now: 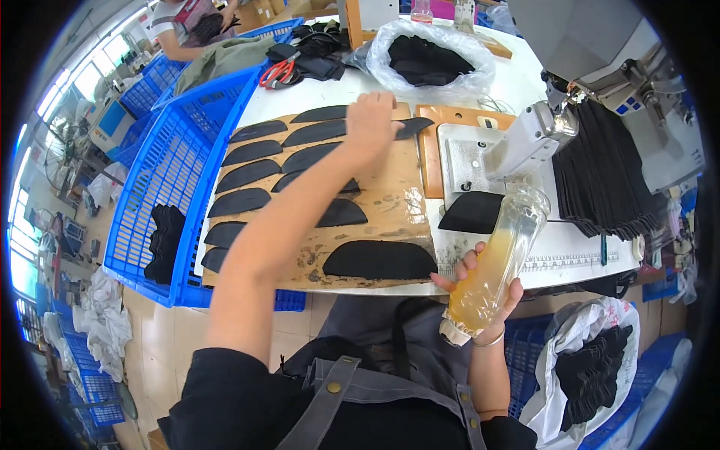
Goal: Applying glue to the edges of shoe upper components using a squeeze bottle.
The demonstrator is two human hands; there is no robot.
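My left hand [371,126] reaches over the far side of a brown board [390,202], its fingers closed on a curved black fabric piece [416,127] that juts out to the right. The hand hides part of this piece. Several similar black pieces [240,201] lie in rows on the board, some behind my left forearm. A larger black piece [381,260] rests at the board's near edge. My right hand [480,289] grips a clear plastic bottle [501,262] of yellowish liquid, tilted with its narrow, crusted end toward me. Another black piece [472,212] lies beyond the bottle.
A sewing machine [540,131] stands at the right, beside a stack of black strips [600,165]. A blue crate [180,172] flanks the table at left. Behind the board are a plastic bag [480,71] of black pieces and red-handled scissors [280,71]. A person [187,26] works at far left.
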